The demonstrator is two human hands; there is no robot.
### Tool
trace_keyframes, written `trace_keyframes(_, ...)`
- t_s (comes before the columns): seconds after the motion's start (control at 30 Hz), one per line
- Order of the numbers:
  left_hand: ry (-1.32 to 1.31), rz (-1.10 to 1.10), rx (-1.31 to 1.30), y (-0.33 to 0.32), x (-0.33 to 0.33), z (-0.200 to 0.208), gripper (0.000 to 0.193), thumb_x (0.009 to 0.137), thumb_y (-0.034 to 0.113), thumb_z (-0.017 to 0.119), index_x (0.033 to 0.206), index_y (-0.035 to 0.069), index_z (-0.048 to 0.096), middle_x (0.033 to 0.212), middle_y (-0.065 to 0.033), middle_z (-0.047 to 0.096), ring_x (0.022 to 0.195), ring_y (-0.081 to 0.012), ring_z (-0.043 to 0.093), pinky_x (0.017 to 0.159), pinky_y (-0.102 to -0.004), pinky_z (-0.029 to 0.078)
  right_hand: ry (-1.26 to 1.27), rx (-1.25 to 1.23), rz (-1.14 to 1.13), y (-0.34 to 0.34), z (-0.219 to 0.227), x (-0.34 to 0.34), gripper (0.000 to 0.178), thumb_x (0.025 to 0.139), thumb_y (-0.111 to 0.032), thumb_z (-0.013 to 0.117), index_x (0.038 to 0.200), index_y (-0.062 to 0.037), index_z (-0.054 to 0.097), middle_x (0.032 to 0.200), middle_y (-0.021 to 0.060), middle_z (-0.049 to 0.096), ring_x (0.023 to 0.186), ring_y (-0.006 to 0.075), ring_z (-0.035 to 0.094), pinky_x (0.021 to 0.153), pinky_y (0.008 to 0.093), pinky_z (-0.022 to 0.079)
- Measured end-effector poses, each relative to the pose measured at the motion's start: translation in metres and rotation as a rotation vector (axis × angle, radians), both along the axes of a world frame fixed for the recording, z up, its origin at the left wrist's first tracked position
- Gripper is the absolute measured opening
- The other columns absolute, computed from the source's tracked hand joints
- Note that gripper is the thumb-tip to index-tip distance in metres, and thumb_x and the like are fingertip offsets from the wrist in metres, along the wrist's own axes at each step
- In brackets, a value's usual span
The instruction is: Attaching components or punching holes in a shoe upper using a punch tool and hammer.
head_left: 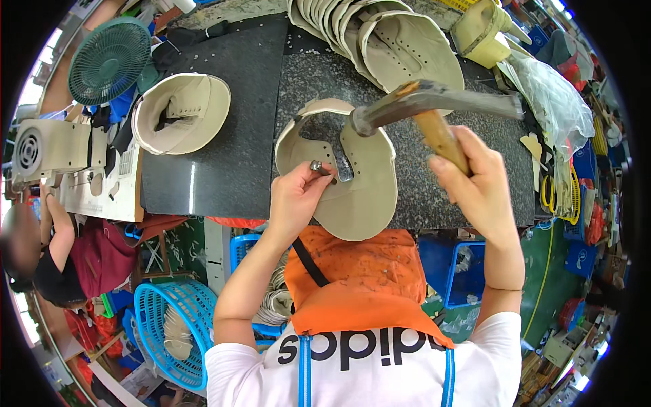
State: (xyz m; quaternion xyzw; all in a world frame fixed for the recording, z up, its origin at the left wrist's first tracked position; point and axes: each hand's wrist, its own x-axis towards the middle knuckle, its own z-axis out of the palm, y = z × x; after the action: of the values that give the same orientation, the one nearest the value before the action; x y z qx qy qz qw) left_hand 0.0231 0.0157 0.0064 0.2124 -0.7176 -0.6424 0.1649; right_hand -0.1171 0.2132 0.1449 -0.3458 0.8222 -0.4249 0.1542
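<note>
A beige shoe upper (359, 203) lies on the dark speckled stone worktop (434, 197) in front of me, with a row of small holes along its opening. My left hand (295, 197) is closed on a short metal punch (317, 166) held over the left side of the upper, near the lacing edge. Whether its lower tip touches the material is hidden by my fingers. My right hand (475, 180) grips the wooden handle of a hammer (441, 136). Its worn steel head hangs in the air above and right of the upper, partly covering it from view.
Several nested beige uppers (413, 44) stand at the far edge; another upper (207, 122) lies left. A yellow container (478, 41), plastic bag (549, 88) and yellow-handled scissors (548, 195) are right. A green fan (112, 64), a person (57, 271) and a blue basket (146, 305) are left.
</note>
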Motion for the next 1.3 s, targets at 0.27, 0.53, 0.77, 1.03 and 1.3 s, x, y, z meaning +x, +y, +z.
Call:
trace_keyframes(0.27, -0.074, -0.09, -0.461, 0.007, 0.003, 0.008, 0.011, 0.086, 0.0, 0.059, 0.097, 0.0, 0.064, 0.085, -0.0046, 0.07, 0.077, -0.0083, 0.065, 0.07, -0.0229, 0.05, 0.019, -0.523, -0.139, -0.003, 0.012, 0.019, 0.038, 0.091, -0.029, 0.054, 0.111, 0.0036, 0.052, 0.063, -0.0021, 0.048, 0.049, 0.0029, 0.042, 0.044, 0.0188, 0.033)
trace_keyframes(0.53, 0.042, 0.158, 0.189, 0.0, -0.012, -0.003, 0.012, 0.086, -0.001, 0.059, 0.097, 0.001, 0.062, 0.079, -0.0052, 0.068, 0.07, -0.0077, 0.063, 0.066, -0.0268, 0.051, 0.466, 0.148, 0.365, -0.004, 0.009, -0.003, 0.026, 0.085, -0.016, 0.062, 0.102, -0.002, 0.05, 0.073, 0.0162, 0.058, 0.061, 0.0332, 0.059, 0.053, 0.0379, 0.048)
trace_keyframes(0.77, -0.094, -0.016, -0.611, 0.008, -0.011, 0.007, 0.01, 0.088, 0.001, 0.058, 0.097, 0.0, 0.061, 0.087, -0.0065, 0.069, 0.077, -0.0126, 0.065, 0.066, -0.025, 0.053, 0.574, 0.113, 0.306, -0.013, -0.014, -0.003, 0.027, 0.085, -0.015, 0.062, 0.099, -0.0017, 0.043, 0.071, 0.013, 0.059, 0.058, 0.034, 0.06, 0.051, 0.0424, 0.047)
trace_keyframes(1.03, 0.044, 0.22, 0.078, -0.001, -0.019, -0.001, 0.009, 0.086, 0.0, 0.059, 0.094, 0.0, 0.062, 0.077, -0.0014, 0.066, 0.07, -0.0094, 0.062, 0.064, -0.0255, 0.05, 0.431, -0.169, 0.114, -0.014, 0.033, -0.001, 0.023, 0.084, -0.01, 0.059, 0.103, -0.0003, 0.054, 0.074, 0.0149, 0.053, 0.057, 0.0227, 0.052, 0.055, 0.0293, 0.043)
trace_keyframes(1.3, 0.065, 0.169, -0.148, -0.006, -0.036, -0.003, 0.009, 0.087, 0.002, 0.057, 0.096, 0.001, 0.061, 0.079, -0.0065, 0.066, 0.071, -0.0125, 0.064, 0.064, -0.0263, 0.052, 0.479, 0.408, 0.371, -0.018, -0.008, -0.006, 0.023, 0.087, -0.015, 0.059, 0.101, -0.0013, 0.049, 0.068, 0.0173, 0.054, 0.058, 0.0294, 0.057, 0.057, 0.0341, 0.046)
